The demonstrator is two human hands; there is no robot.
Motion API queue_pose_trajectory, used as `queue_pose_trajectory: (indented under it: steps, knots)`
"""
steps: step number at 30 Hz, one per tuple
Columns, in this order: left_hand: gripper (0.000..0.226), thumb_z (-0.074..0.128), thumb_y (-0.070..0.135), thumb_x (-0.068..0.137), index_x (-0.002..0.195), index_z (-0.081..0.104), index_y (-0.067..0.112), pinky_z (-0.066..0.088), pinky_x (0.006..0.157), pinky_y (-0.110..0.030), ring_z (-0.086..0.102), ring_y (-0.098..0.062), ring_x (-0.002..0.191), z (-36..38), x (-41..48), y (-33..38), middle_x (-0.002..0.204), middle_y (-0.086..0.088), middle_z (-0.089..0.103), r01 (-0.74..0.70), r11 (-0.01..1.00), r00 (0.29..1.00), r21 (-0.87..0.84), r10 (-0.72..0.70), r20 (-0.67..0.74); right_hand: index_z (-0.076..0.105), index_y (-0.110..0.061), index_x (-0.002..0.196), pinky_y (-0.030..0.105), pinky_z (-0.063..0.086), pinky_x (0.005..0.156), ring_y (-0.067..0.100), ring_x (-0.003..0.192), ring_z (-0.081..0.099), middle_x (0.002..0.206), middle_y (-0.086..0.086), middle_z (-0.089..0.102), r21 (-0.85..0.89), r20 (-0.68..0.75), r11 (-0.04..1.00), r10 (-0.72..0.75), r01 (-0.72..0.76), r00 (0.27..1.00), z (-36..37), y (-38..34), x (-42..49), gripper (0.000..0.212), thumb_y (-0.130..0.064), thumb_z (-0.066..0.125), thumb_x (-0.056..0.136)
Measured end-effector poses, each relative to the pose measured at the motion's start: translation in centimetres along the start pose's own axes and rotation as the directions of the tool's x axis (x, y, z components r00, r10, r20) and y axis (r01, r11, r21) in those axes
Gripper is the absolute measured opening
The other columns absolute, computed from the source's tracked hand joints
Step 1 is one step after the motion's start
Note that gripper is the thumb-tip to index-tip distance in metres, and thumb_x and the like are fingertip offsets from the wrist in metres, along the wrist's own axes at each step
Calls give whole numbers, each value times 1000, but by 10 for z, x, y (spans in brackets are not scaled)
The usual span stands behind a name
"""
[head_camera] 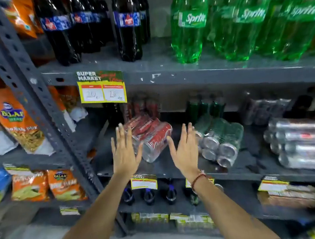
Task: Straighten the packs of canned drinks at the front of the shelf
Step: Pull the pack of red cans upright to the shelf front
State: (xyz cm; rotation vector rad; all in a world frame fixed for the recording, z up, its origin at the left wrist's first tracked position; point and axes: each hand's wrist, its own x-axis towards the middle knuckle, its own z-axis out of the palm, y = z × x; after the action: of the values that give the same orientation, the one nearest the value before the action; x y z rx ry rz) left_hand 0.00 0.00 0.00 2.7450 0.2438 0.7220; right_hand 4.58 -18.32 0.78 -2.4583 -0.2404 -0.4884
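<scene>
Three shrink-wrapped packs of cans lie on the middle shelf, and I list them from left to right. Item one: the red pack, cans on their sides, turned at an angle so that its near end points toward the shelf's front edge and a little to the left. Item two: the green pack, also on its side and skewed, can bottoms facing me, just to the right of the red one. Item three: the silver pack, lying crosswise at the far right, well apart from the hands.

My left hand is flat and spread, fingers up, its thumb overlapping the red pack's near left corner (whether skin touches wrap I cannot tell through the blur). My right hand is likewise wide and flat, holding nothing, raised in the gap between the red pack and the green pack; a red thread bracelet sits at that wrist.

Other stock, noted briefly: dark cola bottles and green Sprite bottles stand on the shelf above; a yellow price tag hangs from that shelf's edge; orange snack bags fill the bay to the left. Further cans stand upright behind the red and green packs, too dim to describe.
</scene>
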Motion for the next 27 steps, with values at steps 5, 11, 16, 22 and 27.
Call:
queue_pose_trajectory:
  steps: [5, 11, 16, 22, 27]
  knots:
    - [74, 35, 49, 94, 150, 5, 10, 16, 117, -52, 25, -34, 143, 9, 78, -14, 153, -22, 28, 129, 991, 985, -37, -124, 124, 8, -6, 149, 45, 25, 113, 35, 143, 21, 155, 20, 22, 267, 367, 880, 285, -393, 886, 27, -6, 41, 99, -66, 48, 83]
    - [84, 33, 69, 85, 146, 24, 12, 34, 107, -53, 48, -42, 123, 34, 145, -12, 137, -24, 50, 373, 925, 827, 68, -365, 428, 19, -11, 147, 48, 31, 113, 33, 134, 40, 147, 16, 40, 510, 552, 486, 447, -710, 703, 65, -14, 56, 111, -69, 67, 65]
    - [87, 30, 79, 78, 122, 56, 8, 46, 85, -40, 60, -41, 106, 46, 144, -16, 121, -21, 61, 326, 940, 882, 99, -340, 326, 30, -19, 140, 50, 45, 101, 32, 111, 59, 130, 14, 56, 557, 681, 213, 435, -803, 589, 79, -11, 57, 94, -56, 73, 65]
    - [74, 42, 74, 78, 91, 66, 6, 41, 68, -33, 66, -37, 88, 44, 131, -15, 93, -18, 71, 324, 945, 934, 44, -327, 143, 46, -23, 116, 44, 48, 99, 24, 103, 63, 121, 10, 63, 671, 557, 275, 425, -688, 713, 83, -8, 52, 59, -43, 75, 69]
    - [79, 39, 79, 75, 96, 63, 7, 42, 68, -32, 67, -35, 85, 36, 107, -31, 94, -16, 70, 406, 903, 911, -139, -411, -13, 51, -33, 110, 39, 47, 99, 19, 107, 61, 124, 9, 59, 696, 397, 499, 332, -516, 856, 80, -17, 45, 59, -45, 80, 60]
